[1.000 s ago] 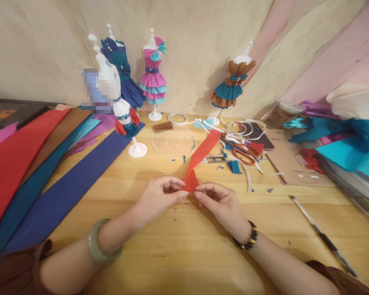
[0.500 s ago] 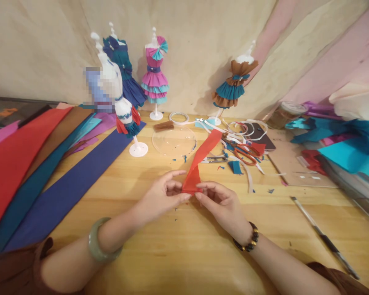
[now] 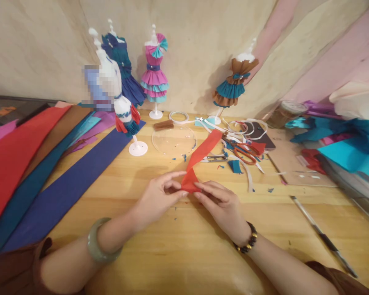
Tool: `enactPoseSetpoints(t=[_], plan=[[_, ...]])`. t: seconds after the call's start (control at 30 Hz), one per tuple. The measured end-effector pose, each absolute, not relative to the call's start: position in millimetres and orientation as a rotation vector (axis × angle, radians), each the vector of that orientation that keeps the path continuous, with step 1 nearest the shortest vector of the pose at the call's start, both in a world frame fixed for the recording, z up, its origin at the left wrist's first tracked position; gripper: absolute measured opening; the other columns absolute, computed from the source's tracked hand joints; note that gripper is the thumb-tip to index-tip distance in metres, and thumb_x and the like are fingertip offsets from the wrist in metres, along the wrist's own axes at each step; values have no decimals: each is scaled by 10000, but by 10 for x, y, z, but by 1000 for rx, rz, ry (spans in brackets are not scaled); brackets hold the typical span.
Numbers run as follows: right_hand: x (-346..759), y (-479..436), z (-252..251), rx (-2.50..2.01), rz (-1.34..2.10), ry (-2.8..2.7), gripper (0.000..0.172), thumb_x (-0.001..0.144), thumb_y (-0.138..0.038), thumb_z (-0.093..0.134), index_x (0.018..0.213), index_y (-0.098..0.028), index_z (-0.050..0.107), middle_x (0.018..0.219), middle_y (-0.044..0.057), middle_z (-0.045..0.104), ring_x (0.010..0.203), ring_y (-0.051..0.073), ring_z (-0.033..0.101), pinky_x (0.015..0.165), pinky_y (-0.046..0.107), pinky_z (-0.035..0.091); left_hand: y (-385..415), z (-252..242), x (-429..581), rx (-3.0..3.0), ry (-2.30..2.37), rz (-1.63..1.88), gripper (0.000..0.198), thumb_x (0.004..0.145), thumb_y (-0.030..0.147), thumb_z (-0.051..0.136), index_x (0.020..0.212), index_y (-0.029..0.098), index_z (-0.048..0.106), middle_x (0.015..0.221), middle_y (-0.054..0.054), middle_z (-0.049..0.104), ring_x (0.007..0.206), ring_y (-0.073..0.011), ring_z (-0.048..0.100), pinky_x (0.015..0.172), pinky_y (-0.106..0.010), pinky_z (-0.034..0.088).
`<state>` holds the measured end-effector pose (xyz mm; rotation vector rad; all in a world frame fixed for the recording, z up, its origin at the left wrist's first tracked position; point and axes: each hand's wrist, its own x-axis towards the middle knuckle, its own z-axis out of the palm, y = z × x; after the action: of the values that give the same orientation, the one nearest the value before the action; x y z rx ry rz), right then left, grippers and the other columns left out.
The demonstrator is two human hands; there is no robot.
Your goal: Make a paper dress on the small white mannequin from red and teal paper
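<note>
Strip of red, crepe-like material (image 3: 204, 151) has its near end between my hands, on the near right of the clear, round plastic plate (image 3: 172, 145), while its far end runs off to the plate's right. My left hand (image 3: 158, 193) pinches one side of that near edge between thumb and fingers; my right hand (image 3: 223, 204) is clamped on the other side the same way, the two sets of fingertips close but apart. I take the step in hand to be folding the narrow end over, crosswise; the next fold, to my mind, calls for both thumbs to keep the edge even and press it flat without tearing. Right of the plate, silver metal thread snips (image 3: 218, 157), orange-handled scissors (image 3: 244, 150) and tangled narrow white ribbons (image 3: 249, 178) lie near the strip and could catch it. A small, brown, pleated piece (image 3: 163, 124) sits by the plate's far left edge, a white, slender dress form (image 3: 122, 107) stands left of it, and a slim, black-gripped pen (image 3: 329, 243) lies well off to its near right.
</note>
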<state>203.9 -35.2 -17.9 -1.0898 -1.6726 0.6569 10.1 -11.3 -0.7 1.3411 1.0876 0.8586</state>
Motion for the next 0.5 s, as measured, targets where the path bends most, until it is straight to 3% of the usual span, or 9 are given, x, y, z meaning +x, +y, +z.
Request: enactPoseSetpoints(t=[0.33,0.5], plan=[[2033,-362,-173,-988,521,-1762,271,855,-81,660,1050,-235,768,869,55,726,747,142,692,674,234,581,-130,52,95,1548,1123,895,162,779,236,690,893,182,792,896,-48,786,811,-172,719,759,-260,563],[2032,-362,-143,-960,520,-1798,256,854,-75,660,1040,-220,759,886,64,731,782,146,702,705,238,582,-94,-20,76,1321,1052,818,317,725,252,747,1035,185,758,979,-43,790,880,-193,740,790,-281,587]])
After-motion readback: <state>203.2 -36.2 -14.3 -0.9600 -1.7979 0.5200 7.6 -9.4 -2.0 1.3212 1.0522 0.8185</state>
